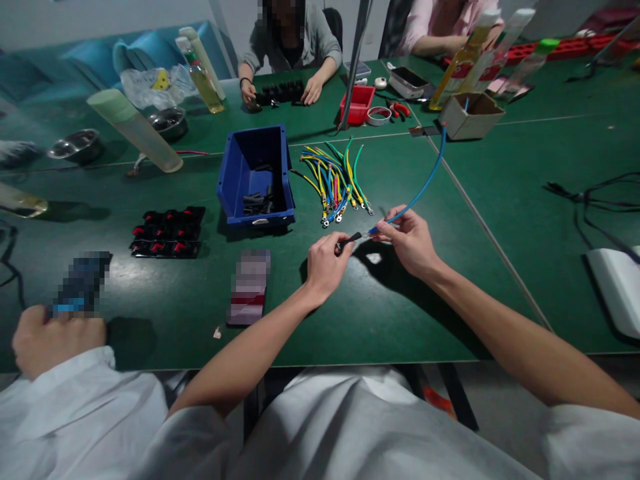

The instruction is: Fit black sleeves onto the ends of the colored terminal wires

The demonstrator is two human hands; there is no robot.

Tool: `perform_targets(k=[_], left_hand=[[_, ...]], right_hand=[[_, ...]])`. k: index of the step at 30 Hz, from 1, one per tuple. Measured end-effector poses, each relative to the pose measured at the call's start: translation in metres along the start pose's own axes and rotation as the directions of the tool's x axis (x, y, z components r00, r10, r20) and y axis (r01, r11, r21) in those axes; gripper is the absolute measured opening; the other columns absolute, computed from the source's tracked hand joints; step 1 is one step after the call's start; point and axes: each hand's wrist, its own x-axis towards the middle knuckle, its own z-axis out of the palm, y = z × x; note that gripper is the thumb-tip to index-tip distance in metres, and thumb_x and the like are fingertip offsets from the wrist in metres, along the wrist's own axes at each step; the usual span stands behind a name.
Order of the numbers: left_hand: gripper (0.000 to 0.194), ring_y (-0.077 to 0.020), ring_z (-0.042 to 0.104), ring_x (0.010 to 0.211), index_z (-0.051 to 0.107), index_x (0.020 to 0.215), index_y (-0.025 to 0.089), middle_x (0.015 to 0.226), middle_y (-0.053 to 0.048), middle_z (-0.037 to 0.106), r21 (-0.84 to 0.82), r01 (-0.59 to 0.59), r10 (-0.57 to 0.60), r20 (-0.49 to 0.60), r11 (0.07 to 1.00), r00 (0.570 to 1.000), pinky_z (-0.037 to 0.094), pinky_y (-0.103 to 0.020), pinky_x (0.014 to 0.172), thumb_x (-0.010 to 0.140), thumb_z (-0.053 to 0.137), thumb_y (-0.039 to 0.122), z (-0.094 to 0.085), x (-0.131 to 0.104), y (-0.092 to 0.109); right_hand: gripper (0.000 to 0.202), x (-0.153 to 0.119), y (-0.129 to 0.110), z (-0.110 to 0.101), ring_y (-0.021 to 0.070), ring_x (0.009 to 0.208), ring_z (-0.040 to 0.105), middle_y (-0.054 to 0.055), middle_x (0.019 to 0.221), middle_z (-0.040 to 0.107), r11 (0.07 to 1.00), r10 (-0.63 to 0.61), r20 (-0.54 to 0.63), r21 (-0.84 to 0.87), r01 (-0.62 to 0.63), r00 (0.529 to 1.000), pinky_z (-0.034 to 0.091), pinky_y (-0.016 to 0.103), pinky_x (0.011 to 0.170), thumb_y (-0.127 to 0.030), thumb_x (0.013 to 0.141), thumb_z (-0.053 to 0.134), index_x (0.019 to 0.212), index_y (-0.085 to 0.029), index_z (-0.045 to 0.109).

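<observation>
Blue wire (420, 190) arcing up-right, near end toward black sleeve (351, 239)

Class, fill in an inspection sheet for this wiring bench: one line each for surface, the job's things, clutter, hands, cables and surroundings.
Surface: green table, seam running across it.
Job's things: blue wire and black sleeve, meeting between the hands.
Clutter: blue bin holding black sleeves; tray of red switches; red box; bottles; steel bowls; cardboard box.
Hands: left hand pinches the sleeve; right hand pinches the wire's near end.
Cables: bundle of yellow, green and blue wires beside the bin; black cords at right.
Surroundings: two people seated opposite; another person's hand at near left.
</observation>
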Motion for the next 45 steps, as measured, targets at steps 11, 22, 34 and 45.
perform_targets(k=[11, 22, 34, 45], left_hand=[[0.009, -0.0131, 0.060, 0.071, 0.066, 0.092, 0.020, 0.080, -0.001, 0.068, 0.021, 0.005, -0.005, -0.006, 1.000, 1.000, 0.045, -0.026, 0.071, 0.088, 0.060, 0.026, 0.0018, 0.0000, -0.0007], [0.012, -0.0136, 0.061, 0.073, 0.065, 0.098, 0.021, 0.085, -0.002, 0.069, 0.033, -0.005, 0.005, -0.003, 0.999, 1.000, 0.046, -0.027, 0.072, 0.088, 0.061, 0.027, 0.0027, -0.0004, -0.0006], [0.012, -0.0135, 0.060, 0.073, 0.065, 0.097, 0.021, 0.088, -0.002, 0.069, 0.008, -0.024, 0.024, -0.009, 1.000, 1.000, 0.047, -0.027, 0.072, 0.087, 0.062, 0.027, 0.0018, -0.0001, 0.0002], [0.010, -0.0136, 0.060, 0.073, 0.065, 0.095, 0.021, 0.089, -0.002, 0.070, -0.002, -0.049, 0.049, 0.007, 0.999, 0.999, 0.048, -0.028, 0.075, 0.087, 0.062, 0.026, 0.0010, -0.0009, 0.0025]], right_hand=[[0.036, 0.0017, -0.0024, -0.0019, 0.0139, 0.066, 0.069, -0.005, 0.071, 0.060, 1.000, 0.000, -0.030, 0.017, 0.000, 1.000, 0.058, 0.026, 0.059, -0.034, 0.067, 0.083, 0.082, -0.023, 0.051], [0.039, 0.0025, 0.0003, -0.0026, 0.0159, 0.065, 0.070, -0.005, 0.068, 0.062, 1.000, 0.002, -0.018, -0.011, -0.002, 1.000, 0.056, 0.026, 0.056, -0.035, 0.065, 0.084, 0.083, -0.023, 0.052], [0.040, 0.0020, -0.0010, -0.0012, 0.0155, 0.065, 0.070, -0.005, 0.068, 0.062, 1.000, -0.008, -0.026, -0.025, 0.007, 1.000, 0.054, 0.024, 0.054, -0.037, 0.064, 0.085, 0.081, -0.023, 0.052], [0.038, 0.0013, 0.0027, 0.0013, 0.0150, 0.065, 0.068, -0.004, 0.067, 0.062, 1.000, -0.001, -0.023, -0.029, 0.000, 1.000, 0.052, 0.023, 0.052, -0.037, 0.064, 0.085, 0.079, -0.023, 0.053]])
